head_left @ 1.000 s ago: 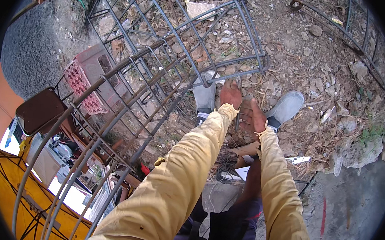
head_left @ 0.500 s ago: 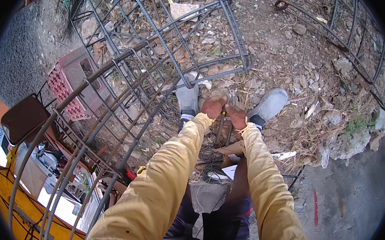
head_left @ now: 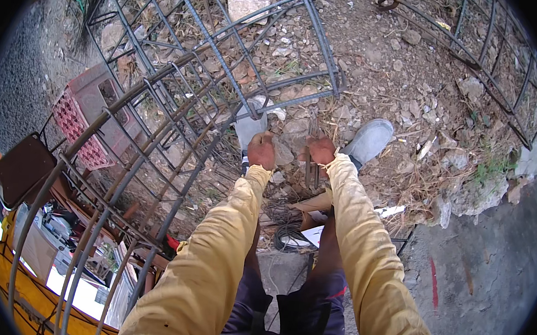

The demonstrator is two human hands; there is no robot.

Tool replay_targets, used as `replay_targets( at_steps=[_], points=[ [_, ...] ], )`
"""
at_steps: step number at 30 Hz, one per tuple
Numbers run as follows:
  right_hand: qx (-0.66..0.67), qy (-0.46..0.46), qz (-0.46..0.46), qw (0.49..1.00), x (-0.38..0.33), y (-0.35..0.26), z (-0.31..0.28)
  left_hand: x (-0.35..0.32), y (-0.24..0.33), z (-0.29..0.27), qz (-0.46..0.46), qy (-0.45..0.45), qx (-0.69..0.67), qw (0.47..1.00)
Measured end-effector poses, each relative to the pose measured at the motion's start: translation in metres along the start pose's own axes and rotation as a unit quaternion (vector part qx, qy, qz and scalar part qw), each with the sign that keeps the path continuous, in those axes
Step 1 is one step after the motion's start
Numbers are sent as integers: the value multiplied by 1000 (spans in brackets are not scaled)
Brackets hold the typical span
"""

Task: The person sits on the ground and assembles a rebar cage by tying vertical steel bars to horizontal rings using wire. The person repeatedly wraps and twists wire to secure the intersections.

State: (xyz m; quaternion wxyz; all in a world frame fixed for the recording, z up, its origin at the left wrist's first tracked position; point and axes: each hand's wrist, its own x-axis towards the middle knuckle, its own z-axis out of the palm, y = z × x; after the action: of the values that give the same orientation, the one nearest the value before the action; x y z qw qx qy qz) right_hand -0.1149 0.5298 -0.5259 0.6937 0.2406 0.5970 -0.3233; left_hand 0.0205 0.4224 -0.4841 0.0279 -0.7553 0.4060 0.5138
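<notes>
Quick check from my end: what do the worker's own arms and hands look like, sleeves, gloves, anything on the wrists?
Both arms wear long, loose, mustard-yellow sleeves, creased along their length, reaching to the wrists. The left hand and right hand are bare, with no gloves. No watch, band or marking shows; the cuffs look plain.

2 hands [head_left: 261, 150] [head_left: 321, 150], 2 grey shoes [head_left: 249, 126] [head_left: 369, 139], 2 rebar cages: 1 near-left [head_left: 159, 129], 1 far-right [head_left: 500, 65]; 1 pink crate [head_left: 75, 123], 1 wire coil [head_left: 286, 221].

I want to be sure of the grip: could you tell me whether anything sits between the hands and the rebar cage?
Nothing visible does. The left hand and right hand are both closed right at the rebar cage, with no stone or wire seen between them and its bars. What the fingers clasp is too small to tell.
</notes>
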Motion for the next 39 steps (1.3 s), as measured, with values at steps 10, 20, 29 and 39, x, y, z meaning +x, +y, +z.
replay_targets(
  at_steps=[10, 20, 29, 39],
  points=[
    [-459, 35, -211, 862, -6, -50, 72, -43, -27, -21, -95, -111, 78, 986],
    [-240, 6, -67, 968, -40, -59, 36, -66, -39, -21, -200, -101, -133, 966],
    [-146, -33, -56, 987, -99, 26, 33, -97, -32, -28, -65, -132, -46, 988],
    [10, -52, 73, 996, -136, 0, 55, -128, 27, -85, -65, -192, -61, 977]
  ],
)
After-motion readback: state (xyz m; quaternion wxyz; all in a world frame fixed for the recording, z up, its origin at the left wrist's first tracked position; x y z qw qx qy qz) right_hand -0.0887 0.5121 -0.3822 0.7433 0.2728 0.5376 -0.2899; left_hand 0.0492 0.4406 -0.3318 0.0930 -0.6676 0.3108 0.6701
